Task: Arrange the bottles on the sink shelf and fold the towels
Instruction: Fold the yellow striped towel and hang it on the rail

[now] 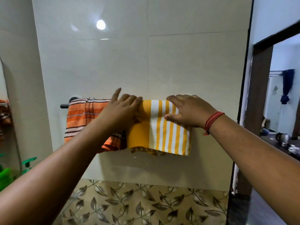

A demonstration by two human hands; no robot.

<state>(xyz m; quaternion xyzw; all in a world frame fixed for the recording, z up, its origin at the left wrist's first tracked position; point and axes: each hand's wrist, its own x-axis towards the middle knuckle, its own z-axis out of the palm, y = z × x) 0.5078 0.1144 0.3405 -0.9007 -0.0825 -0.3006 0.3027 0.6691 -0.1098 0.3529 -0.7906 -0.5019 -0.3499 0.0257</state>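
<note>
One view only: head cam, wide-angle, worn by person, so no second view and no shared area. Faces fwd, roughly level w/ slight downward tilt, square-on to tiled wall [186,65]. Close range: both forearms enter from bottom corners and reach the towel rail [65,105] at frame centre. Lens distortion bends edges; door frame [245,95] at right leans. Left margin catches mirror edge [4,88]; right margin looks through doorway into an adjoining room. Bottom shows leaf-pattern tile band [146,207].
</note>
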